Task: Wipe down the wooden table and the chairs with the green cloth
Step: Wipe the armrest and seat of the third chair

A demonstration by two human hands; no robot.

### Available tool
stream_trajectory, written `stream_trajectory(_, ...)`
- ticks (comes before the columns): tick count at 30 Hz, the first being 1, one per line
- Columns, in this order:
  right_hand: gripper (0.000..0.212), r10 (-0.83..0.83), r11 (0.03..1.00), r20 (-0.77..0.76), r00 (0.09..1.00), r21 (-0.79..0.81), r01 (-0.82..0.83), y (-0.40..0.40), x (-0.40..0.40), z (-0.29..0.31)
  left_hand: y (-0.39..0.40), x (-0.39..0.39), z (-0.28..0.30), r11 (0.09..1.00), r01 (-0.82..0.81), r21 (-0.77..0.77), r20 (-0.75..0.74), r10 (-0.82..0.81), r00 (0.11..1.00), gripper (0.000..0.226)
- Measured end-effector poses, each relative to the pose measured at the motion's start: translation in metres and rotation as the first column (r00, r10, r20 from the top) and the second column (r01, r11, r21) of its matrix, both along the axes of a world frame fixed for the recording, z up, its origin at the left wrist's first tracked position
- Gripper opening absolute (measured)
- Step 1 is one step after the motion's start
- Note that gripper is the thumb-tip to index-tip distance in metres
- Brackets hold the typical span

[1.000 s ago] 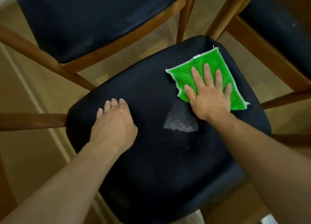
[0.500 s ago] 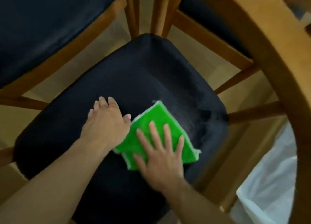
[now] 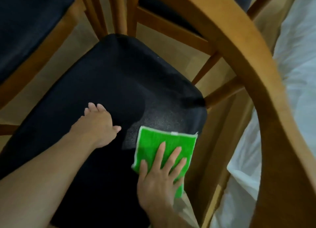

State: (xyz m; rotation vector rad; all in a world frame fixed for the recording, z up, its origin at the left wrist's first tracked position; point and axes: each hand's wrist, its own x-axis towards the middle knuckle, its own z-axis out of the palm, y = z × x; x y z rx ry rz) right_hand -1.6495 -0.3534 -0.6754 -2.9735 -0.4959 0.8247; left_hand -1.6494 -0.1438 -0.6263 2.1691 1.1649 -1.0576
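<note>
The right hand [image 3: 159,178] presses spread fingers [image 3: 160,152] flat on the green cloth [image 3: 164,145] at the black chair seat's [image 3: 119,84] right edge, long axis running near-to-far, white tag unreadable, while the left hand [image 3: 99,123] rests open beyond.

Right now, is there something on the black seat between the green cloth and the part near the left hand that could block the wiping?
Nothing visible lies on the seat between them. The right hand presses the green cloth flat near the seat's right edge; the only thing in that path is the left hand itself, resting on the seat.
</note>
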Motion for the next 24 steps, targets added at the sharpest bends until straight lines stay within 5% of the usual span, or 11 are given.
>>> stream_trajectory(5, 0.071, -0.189, 0.982, -0.232, 0.954, -0.021, 0.189, 0.023, -0.034, 0.017, -0.002, 0.013, -0.006, 0.995, 0.102, 0.018, -0.113, -0.099, 0.989, 0.106)
stream_trajectory(11, 0.070, 0.031, 0.981, -0.006, 1.000, 0.192, -0.029, 0.004, 0.089, -0.014, -0.013, 0.023, -0.014, 0.988, 0.115, 0.102, -0.165, -0.097, 0.981, 0.100)
stream_trajectory(16, 0.067, -0.167, 0.973, 0.047, 0.985, 0.171, 0.157, 0.016, 0.101, -0.012, -0.014, 0.025, -0.015, 0.992, 0.065, 0.106, -0.158, -0.047, 0.986, 0.102)
stream_trajectory(20, 0.083, 0.174, 0.981, 0.047, 0.984, 0.079, -0.178, -0.004, -0.036, 0.006, -0.014, 0.023, -0.016, 0.992, 0.055, 0.111, -0.133, -0.040, 0.990, 0.098)
stream_trajectory(24, 0.051, 0.417, 0.901, 0.089, 0.905, 0.088, -0.424, -0.013, -0.072, 0.004, -0.012, 0.021, -0.020, 0.993, 0.039, 0.111, -0.119, -0.026, 0.993, 0.098)
